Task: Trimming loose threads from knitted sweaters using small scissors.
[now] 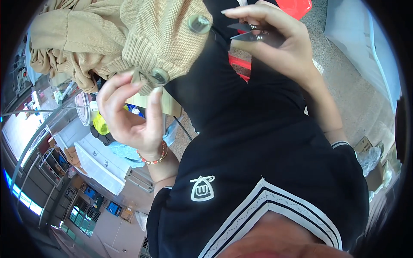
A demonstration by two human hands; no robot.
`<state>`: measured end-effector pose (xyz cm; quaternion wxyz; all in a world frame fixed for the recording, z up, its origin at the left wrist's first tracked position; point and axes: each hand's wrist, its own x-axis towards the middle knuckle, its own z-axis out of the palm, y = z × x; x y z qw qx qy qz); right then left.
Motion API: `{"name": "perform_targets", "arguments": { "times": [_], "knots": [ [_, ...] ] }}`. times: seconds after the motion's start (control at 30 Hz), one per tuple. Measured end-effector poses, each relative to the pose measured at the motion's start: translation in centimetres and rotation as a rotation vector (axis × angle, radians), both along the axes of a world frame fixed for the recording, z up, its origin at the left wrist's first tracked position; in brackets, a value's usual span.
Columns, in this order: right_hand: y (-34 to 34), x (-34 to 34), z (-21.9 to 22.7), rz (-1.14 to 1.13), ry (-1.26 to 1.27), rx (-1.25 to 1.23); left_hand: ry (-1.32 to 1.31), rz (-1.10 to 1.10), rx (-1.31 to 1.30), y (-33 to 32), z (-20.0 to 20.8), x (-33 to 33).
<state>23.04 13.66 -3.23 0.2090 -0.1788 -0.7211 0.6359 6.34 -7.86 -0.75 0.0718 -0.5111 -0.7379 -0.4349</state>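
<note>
A beige knitted cardigan is bunched over the upper left, its ribbed edge hanging by my dark-clothed leg. Two large grey-green buttons show on it: an upper button and a lower button at the ribbed edge. My left hand pinches that edge between thumb and fingers, right beside the lower button. In my right hand sits a pair of thread snips, blades slightly apart and pointing left toward the cardigan. The snips do not touch the knit; their handles are partly hidden by the palm.
Under the cardigan a pale wooden surface shows its edge. Red plastic appears beyond my right hand. A large translucent bin stands on the speckled floor at right. At left are a white crate and yellow-green cloth.
</note>
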Motion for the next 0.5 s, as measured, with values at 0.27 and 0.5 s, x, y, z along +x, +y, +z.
{"name": "perform_targets", "arguments": {
  "times": [0.27,0.5],
  "knots": [
    [0.4,0.9,-3.7,-0.063,0.056,-0.076,0.335,-0.197,-0.403,7.8,1.9,-0.7],
    [0.5,0.9,-4.0,-0.077,-0.057,-0.048,0.416,-0.314,-0.569,9.7,3.7,0.0]
  ]
}}
